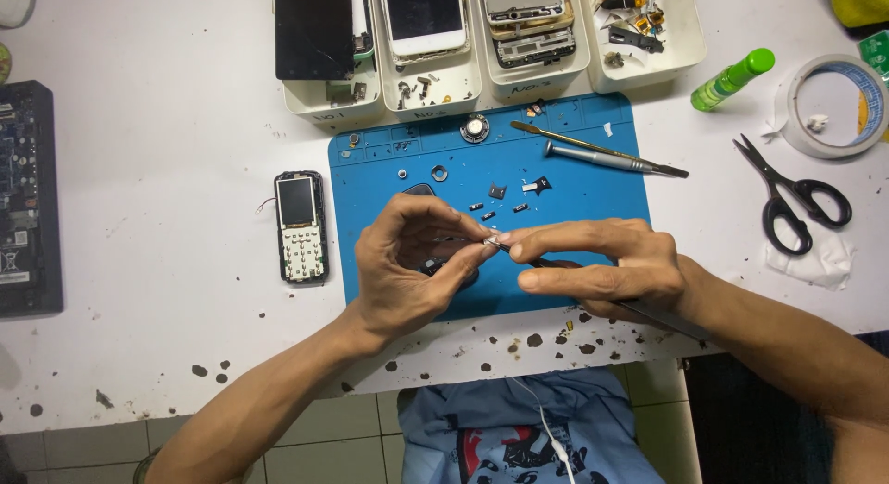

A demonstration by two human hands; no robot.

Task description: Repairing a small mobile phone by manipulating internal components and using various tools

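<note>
My left hand (407, 266) pinches a tiny silver part (492, 239) between thumb and forefinger over the blue work mat (593, 225). My right hand (593, 266) holds dark tweezers (542, 260) whose tip meets that part. A black phone piece (435, 264) lies under my left palm, partly hidden. A bare keypad phone board (301, 227) with a small screen lies on the white table, left of the mat. Small screws and black bits (500, 195) are scattered on the mat above my hands.
Several white trays (482, 86) with phone parts line the far edge. A screwdriver (602, 160) and a metal spudger (565, 139) lie on the mat. Black scissors (796, 199), a tape roll (833, 109) and a green bottle (732, 78) are at right; a black device (26, 197) at left.
</note>
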